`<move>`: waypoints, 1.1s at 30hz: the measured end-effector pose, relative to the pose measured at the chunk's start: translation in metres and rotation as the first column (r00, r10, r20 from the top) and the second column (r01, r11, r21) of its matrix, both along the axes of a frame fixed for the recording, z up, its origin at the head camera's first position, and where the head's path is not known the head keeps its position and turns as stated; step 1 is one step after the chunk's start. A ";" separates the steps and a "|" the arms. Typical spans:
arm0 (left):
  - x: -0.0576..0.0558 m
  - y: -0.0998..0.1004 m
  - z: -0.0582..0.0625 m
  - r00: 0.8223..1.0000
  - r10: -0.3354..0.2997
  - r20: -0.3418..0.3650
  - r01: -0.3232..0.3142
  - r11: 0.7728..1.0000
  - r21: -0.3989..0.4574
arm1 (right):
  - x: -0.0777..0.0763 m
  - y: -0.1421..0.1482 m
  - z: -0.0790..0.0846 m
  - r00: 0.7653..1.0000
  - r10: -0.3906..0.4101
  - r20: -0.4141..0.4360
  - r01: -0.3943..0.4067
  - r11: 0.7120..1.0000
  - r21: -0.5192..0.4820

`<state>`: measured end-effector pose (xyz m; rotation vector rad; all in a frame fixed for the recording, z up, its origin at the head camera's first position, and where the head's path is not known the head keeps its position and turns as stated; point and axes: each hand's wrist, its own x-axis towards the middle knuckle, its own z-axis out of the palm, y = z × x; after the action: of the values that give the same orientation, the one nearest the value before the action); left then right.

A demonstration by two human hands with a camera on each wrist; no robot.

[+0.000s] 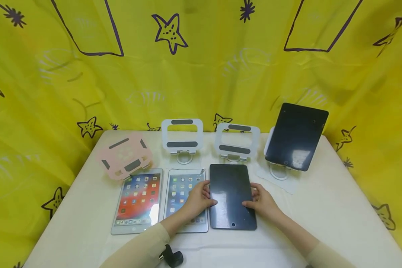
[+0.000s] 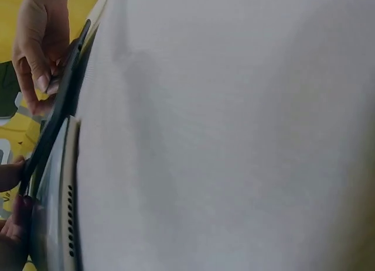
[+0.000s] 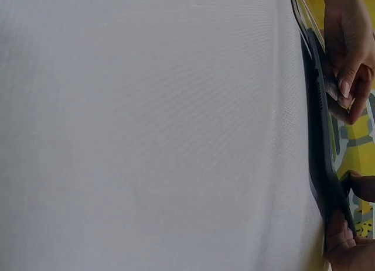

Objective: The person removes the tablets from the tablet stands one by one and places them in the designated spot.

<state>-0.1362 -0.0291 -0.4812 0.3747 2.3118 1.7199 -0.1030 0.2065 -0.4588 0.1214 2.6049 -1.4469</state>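
Note:
Both hands hold a black tablet (image 1: 232, 193) by its two long sides, its dark screen facing up. My left hand (image 1: 197, 197) pinches the left edge, thumb on the front and fingers curled at the side. On the opposite edge my right hand (image 1: 264, 201) does the same; the right wrist view shows its thumb and fingers about the rim of the tablet (image 3: 321, 148). A white tablet (image 1: 186, 227) with a lit screen lies just left, partly under my left forearm. In the left wrist view, the black tablet (image 2: 58, 110) stands close over the cloth, slightly tilted.
Another white tablet (image 1: 137, 201) lies further left, below a pink stand (image 1: 124, 154). Two white stands, one in the middle (image 1: 165, 134) and one right of it (image 1: 254, 137), line the back. At the right, a second black tablet (image 1: 296, 137) leans on a stand. A black object (image 1: 173, 257) sits in front.

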 end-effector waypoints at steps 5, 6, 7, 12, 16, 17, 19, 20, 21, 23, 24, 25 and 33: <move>0.001 0.000 0.008 0.998 0.006 0.064 -0.002 0.997 -0.071 | -0.002 0.001 0.000 1.000 0.028 0.010 -0.028 1.000 -0.014; 0.001 0.000 0.009 0.996 0.009 0.087 -0.002 0.997 -0.083 | -0.002 0.002 0.000 0.999 0.030 0.014 -0.030 0.999 -0.017; 0.001 0.000 0.011 0.994 0.010 0.112 -0.001 0.996 -0.087 | -0.002 0.002 0.000 0.999 0.033 0.017 -0.033 0.999 -0.015; 0.004 -0.001 0.017 0.992 -0.025 0.122 0.046 0.985 -0.165 | -0.001 0.003 0.003 0.998 0.062 0.009 -0.063 0.998 0.031; 0.008 -0.003 0.020 0.993 -0.103 -0.053 0.081 0.944 -0.319 | 0.001 -0.001 0.003 0.997 0.077 -0.011 -0.075 0.988 0.137; 0.009 -0.003 0.021 0.989 -0.121 -0.090 0.083 0.936 -0.341 | 0.002 -0.002 0.003 0.998 0.070 -0.010 -0.067 0.985 0.158; 0.011 -0.003 0.024 0.981 -0.146 -0.128 0.090 0.926 -0.367 | 0.003 -0.003 0.004 0.999 0.051 -0.006 -0.049 0.979 0.197; 0.011 -0.002 0.025 0.981 -0.150 -0.124 0.096 0.927 -0.361 | 0.003 -0.004 0.004 0.999 0.043 -0.003 -0.041 0.979 0.200; 0.012 -0.002 0.026 0.981 -0.153 -0.120 0.102 0.930 -0.353 | 0.003 -0.004 0.005 0.999 0.037 -0.005 -0.035 0.979 0.200; 0.012 0.000 0.027 0.981 -0.153 -0.116 0.105 0.935 -0.338 | 0.003 -0.003 0.007 1.000 0.025 -0.013 -0.022 0.981 0.194; 0.011 0.001 0.028 0.983 -0.146 -0.114 0.101 0.937 -0.334 | 0.004 -0.003 0.009 0.999 0.024 -0.022 -0.019 0.981 0.193; 0.011 0.002 0.029 0.983 -0.142 -0.120 0.095 0.939 -0.329 | 0.004 -0.003 0.010 0.999 0.018 -0.029 -0.012 0.982 0.190; 0.008 0.010 0.037 0.974 -0.082 -0.212 0.010 0.948 -0.319 | 0.007 0.002 0.026 0.997 0.005 -0.072 0.010 0.977 0.212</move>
<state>-0.1280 -0.0190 -0.4438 0.5782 2.6582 1.3090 -0.0963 0.2087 -0.4327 0.0987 2.8136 -1.1901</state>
